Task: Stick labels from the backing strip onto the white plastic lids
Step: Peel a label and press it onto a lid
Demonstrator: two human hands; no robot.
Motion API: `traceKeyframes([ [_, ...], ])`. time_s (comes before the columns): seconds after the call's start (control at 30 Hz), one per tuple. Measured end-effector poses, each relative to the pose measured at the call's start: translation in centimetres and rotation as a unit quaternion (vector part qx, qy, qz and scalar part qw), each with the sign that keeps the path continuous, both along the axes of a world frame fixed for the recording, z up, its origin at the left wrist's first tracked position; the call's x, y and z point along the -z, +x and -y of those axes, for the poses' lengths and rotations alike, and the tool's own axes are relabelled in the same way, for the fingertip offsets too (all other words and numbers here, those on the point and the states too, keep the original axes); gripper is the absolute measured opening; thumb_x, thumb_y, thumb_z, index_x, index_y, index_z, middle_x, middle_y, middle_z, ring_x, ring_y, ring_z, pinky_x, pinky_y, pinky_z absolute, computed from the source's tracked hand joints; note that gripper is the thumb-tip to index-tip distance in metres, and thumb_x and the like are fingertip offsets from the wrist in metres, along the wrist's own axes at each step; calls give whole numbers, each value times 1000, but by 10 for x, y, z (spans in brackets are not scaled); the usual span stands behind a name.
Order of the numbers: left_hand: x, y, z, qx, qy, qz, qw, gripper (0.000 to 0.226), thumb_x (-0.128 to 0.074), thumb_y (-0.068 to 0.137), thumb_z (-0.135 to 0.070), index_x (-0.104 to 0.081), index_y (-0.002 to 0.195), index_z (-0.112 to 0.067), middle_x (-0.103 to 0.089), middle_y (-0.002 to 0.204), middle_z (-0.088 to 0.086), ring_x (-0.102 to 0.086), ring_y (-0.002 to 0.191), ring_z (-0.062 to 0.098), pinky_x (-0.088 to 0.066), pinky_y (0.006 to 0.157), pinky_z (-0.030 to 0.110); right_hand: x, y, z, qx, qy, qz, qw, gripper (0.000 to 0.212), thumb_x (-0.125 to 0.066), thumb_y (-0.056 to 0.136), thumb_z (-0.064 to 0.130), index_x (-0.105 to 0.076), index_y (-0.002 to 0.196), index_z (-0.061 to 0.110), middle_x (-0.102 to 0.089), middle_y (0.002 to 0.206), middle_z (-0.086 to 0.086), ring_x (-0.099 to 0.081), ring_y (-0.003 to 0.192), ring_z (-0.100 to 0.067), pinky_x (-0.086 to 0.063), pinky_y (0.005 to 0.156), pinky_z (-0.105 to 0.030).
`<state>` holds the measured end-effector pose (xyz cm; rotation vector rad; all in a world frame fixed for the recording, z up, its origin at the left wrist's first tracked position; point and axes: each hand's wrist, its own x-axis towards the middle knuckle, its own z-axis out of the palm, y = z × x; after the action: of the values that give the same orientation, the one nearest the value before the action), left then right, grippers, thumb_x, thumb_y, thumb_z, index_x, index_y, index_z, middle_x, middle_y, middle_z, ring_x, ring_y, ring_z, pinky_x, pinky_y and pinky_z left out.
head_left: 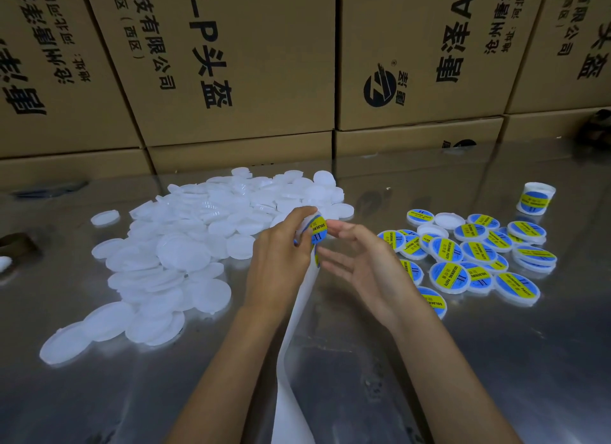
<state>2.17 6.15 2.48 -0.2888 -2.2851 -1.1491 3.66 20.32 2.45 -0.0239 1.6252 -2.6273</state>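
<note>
Brown cardboard boxes (pixel 238 63) with black print stand behind the shiny metal tabletop (pixel 496 361). A big heap of plain white round plastic lids (pixel 185 245) lies on the left; labelled lids (pixel 469 255) (blue and yellow) lie on the right. The white backing strip (pixel 294 328) hangs between the forearms. The left hand (pixel 281 255) pinches its top, where a blue-yellow round label (pixel 319 228) sits; the right hand (pixel 360 258) is relaxed, fingers straight, fingertips near the label.

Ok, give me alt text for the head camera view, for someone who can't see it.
The left hand holds a label at the top of a white backing strip while the open right hand reaches for it. Plain white lids lie left on the metal table, labelled lids right, cardboard boxes behind.
</note>
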Motion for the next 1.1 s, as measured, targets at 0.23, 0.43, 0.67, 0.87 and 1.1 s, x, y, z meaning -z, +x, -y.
traceKeyframes([
  [0.23,-19,3,-1,92,299,137,940,22,-71,91,-9,-74,101,-27,-77,81,0,-75,69,18,-59,59,23,9,-7,6,167,185,-89,964,23,-72,89,28,-67,112,27,-67,120,7,-64,104,-3,-50,82,-14],
  [0.43,-26,6,-6,197,420,259,847,22,-55,98,-13,-75,108,-11,-76,101,18,-75,88,35,-62,67,34,20,-6,11,232,358,-181,886,34,-68,79,64,-61,93,34,-66,93,14,-62,92,-2,-49,74,-17],
  [0.67,-24,5,-3,239,411,258,841,20,-59,96,-13,-75,106,-9,-74,102,21,-75,87,38,-62,68,35,18,-7,7,283,439,-185,832,56,-38,92,69,-48,76,17,-53,63,2,-50,64,-14,-42,58,-35],
  [0.87,-19,3,-2,237,366,240,868,19,-71,88,-4,-74,106,-11,-75,97,17,-73,83,30,-62,71,39,20,-9,6,265,383,-173,868,43,-38,104,48,-51,68,29,-52,54,11,-49,57,-9,-39,55,-31],
  [1.1,-17,0,-3,197,421,209,860,20,-66,91,1,-65,109,-6,-75,95,14,-75,80,21,-61,68,32,23,-11,9,197,352,-165,900,48,-49,84,74,-59,84,28,-57,62,9,-51,57,-4,-39,57,-26],
])
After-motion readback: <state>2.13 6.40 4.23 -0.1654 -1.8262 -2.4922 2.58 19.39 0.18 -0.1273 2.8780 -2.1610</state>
